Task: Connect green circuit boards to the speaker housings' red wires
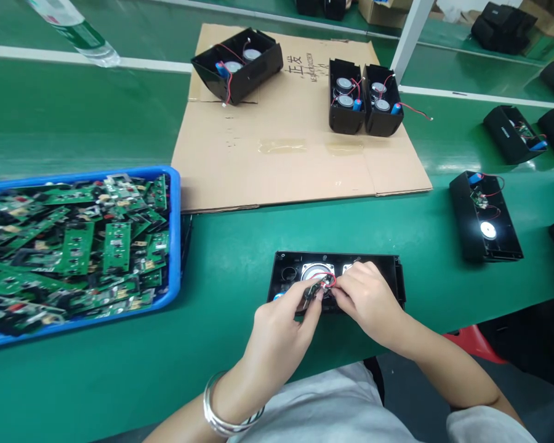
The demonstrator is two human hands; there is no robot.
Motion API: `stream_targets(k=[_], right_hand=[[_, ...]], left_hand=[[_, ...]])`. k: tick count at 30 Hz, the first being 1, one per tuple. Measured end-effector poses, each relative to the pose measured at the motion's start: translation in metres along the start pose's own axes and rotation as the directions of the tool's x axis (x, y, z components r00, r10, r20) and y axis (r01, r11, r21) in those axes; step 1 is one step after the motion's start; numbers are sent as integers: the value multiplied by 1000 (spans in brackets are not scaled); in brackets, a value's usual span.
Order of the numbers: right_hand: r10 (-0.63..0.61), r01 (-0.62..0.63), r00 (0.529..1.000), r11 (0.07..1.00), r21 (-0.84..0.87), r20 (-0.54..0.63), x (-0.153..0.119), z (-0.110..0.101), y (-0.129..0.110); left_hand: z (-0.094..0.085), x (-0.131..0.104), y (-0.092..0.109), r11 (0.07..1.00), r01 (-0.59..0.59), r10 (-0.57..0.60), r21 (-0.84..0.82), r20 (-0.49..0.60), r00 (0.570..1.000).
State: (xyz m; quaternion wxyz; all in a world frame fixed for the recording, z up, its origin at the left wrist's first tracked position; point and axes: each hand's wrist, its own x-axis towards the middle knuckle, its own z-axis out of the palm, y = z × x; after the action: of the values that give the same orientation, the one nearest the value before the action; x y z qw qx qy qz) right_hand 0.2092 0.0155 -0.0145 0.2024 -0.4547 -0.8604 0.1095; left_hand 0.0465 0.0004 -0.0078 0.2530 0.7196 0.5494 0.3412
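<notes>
Between the fingertips of my left hand (281, 329) is a small circuit board (314, 289), held tilted above a black speaker housing (383, 271). My right hand (367, 301) pinches at the board's right end, where red wires (331, 278) loop out; the wire end or plug in its fingers is mostly hidden. The housing lies with its inner side up on the green table. Inside it a round speaker (317, 271) shows, and part of a blue cylinder (279, 296) sits at the left end. My right hand covers much of the housing's right half.
A blue bin (175, 246) full of green circuit boards stands at left. Behind, a cardboard sheet (305, 166) carries open housings (237, 64) with speakers and wires. Another housing (466, 215) with a lit white spot stands at right. A plastic bottle (80, 37) is at the upper left.
</notes>
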Motion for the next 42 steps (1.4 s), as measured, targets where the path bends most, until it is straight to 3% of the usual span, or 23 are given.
stream_targets(k=[9,17,25,27,30,32,34,37,39,42], right_hand=[[-194,182,975,977,-112,-106,-2,2,-1],[-68,70,997,994,83,-25,1,-1,6],[-73,70,997,993,97,32,4,-2,5],[-65,53,995,989,139,82,5,-8,9],[-3,-9,998,982,187,65,4,-27,18],[30,-38,998,988,147,58,-2,-39,25],[27,-35,990,998,57,137,-9,-44,29],[42,-15,958,995,-96,285,-18,-38,29],[73,-26,950,987,-157,302,-21,-28,25],[98,-67,964,989,-134,245,-24,-21,21]], left_hand=[[-11,4,1,987,83,-69,-138,104,992],[-16,9,1,992,-51,71,-118,173,982],[-17,4,1,988,17,14,-154,197,980],[-16,2,2,990,48,-24,-131,175,984],[-14,1,4,993,85,-75,-84,113,991],[-14,1,4,995,84,-81,-48,67,994],[-15,2,4,997,73,-73,-2,23,997],[-14,2,4,993,71,-67,93,-51,996],[-14,2,4,987,103,-93,122,-82,992],[-20,2,1,985,172,-173,23,39,984]])
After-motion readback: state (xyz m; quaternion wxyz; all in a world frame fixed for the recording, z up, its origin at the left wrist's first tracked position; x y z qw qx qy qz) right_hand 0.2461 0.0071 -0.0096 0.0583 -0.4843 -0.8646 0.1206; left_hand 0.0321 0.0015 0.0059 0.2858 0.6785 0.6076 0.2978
